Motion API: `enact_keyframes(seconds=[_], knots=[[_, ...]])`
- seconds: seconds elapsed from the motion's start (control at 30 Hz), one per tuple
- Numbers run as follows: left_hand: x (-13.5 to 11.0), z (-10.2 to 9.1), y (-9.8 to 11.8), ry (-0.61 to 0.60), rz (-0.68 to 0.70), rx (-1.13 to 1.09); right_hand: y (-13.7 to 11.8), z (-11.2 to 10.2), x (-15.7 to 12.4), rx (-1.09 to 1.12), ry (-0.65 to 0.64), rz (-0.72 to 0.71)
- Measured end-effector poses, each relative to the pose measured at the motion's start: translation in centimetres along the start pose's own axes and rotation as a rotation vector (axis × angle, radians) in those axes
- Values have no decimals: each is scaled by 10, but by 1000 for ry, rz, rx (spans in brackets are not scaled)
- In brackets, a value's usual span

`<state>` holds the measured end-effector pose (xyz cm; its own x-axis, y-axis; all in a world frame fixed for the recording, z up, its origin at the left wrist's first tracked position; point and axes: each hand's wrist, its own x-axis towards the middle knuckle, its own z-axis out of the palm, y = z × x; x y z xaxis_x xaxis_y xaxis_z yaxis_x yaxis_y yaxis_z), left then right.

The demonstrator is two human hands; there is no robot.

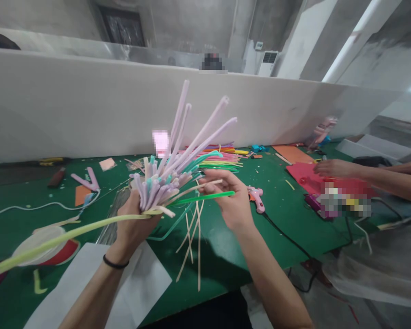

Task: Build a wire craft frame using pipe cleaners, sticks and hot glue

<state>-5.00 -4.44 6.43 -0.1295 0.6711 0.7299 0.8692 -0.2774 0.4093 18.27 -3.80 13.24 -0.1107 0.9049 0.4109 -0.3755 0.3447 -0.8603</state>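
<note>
My left hand (133, 219) is wrapped round a thick bunch of pipe cleaners (154, 183), mostly lilac with teal, cream and green ones among them. Long lilac stems (205, 125) rise from the bunch towards the far wall. A pale yellow-green pipe cleaner (89, 226) sticks out to the lower left. My right hand (231, 198) is at the bunch's right side, its thumb and fingers pinching a cream pipe cleaner (210, 183). Just below, a bright green stem (208, 197) passes by its fingers. Where the stems meet is hidden by my left hand.
A pink glue gun (257, 199) with a black cord lies to the right. Behind the bunch is a pile of coloured pipe cleaners (222, 160). White paper (147, 269) and a tape roll (44, 244) lie at left. Another person's hand (339, 169) works over red sheets (299, 176).
</note>
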Motion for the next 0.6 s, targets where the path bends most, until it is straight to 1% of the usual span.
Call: enact_keyframes(seconds=[0.1,0.2,0.3,0.4,0.5,0.6], knots=[[-1,0,1,-7,14,10,4,9,7,96,27,72],[-1,0,2,-12,12,16,3,19,8,57,66,80],[-2,1,1,-12,54,16,0,26,7,23,70,65],[-2,3,-1,3,98,44,-3,28,6,20,37,74],[-2,5,-2,17,118,73,-4,26,6,-47,12,107],[-2,6,-2,44,113,59,-4,24,6,-99,26,63]])
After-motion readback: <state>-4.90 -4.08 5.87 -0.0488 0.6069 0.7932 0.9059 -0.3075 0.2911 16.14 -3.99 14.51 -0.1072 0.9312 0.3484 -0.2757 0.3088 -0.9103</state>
